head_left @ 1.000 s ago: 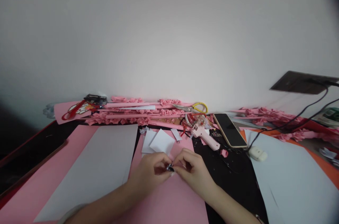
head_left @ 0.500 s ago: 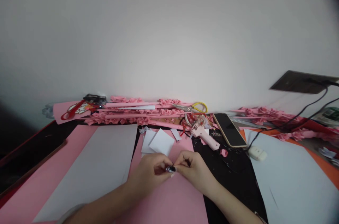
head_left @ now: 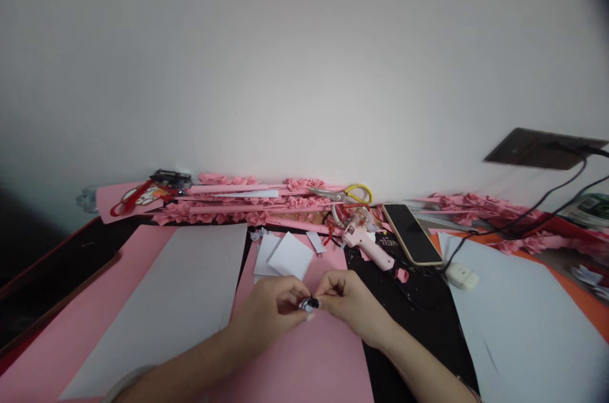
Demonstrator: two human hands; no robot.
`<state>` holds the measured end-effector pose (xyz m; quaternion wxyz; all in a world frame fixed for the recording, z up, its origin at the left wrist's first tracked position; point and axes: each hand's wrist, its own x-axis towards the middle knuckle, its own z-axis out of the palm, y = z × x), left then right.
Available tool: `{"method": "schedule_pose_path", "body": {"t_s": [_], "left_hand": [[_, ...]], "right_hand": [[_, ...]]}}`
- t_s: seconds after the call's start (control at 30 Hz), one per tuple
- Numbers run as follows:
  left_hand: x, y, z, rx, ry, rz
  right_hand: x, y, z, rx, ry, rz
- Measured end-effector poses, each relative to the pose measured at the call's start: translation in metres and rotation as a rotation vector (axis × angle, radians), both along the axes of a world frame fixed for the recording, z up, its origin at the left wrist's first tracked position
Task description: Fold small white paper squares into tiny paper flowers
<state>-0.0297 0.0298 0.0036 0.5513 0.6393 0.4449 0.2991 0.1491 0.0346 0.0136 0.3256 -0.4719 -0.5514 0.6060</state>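
My left hand (head_left: 270, 311) and my right hand (head_left: 351, 303) meet over the pink sheet (head_left: 309, 358). Between their fingertips is a small white piece with a dark part (head_left: 310, 304), too small to name. Both hands are closed in a pinch, the left holding it from its left side and the right from its right side. Just beyond the fingers lie several white paper squares (head_left: 291, 254), the front ones partly covered by my left hand. A narrow white paper scrap (head_left: 315, 242) lies to their right.
Behind are pink paper flower stems (head_left: 247, 206), yellow-handled scissors (head_left: 358, 193) and a pink glue gun (head_left: 373, 249). To the right lie a phone (head_left: 413, 235), a white earbud case (head_left: 462, 276) and a large white sheet (head_left: 528, 320). Another white sheet (head_left: 176, 301) lies left. Black cables (head_left: 547, 200) trail from a wall outlet (head_left: 537, 148).
The small piece has turned slightly between my fingertips, its dark part now facing more to the right. Both hands stay almost in place; everything else is still.
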Motion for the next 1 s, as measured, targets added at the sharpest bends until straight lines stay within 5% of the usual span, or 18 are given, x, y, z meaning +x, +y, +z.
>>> {"method": "schedule_pose_path", "body": {"t_s": [0.33, 0.73, 1.0], "left_hand": [[-0.0010, 0.0006, -0.0022, -0.022, -0.057, -0.033], [-0.0011, 0.0018, 0.0006, -0.037, -0.070, -0.037], [-0.0020, 0.0030, -0.0020, -0.023, -0.077, -0.034]], "right_hand": [[0.0024, -0.0005, -0.0026, -0.173, 0.092, 0.088], [0.0004, 0.0014, 0.0011, -0.125, 0.039, 0.046], [0.0043, 0.0016, 0.0017, -0.217, 0.126, 0.099]]}}
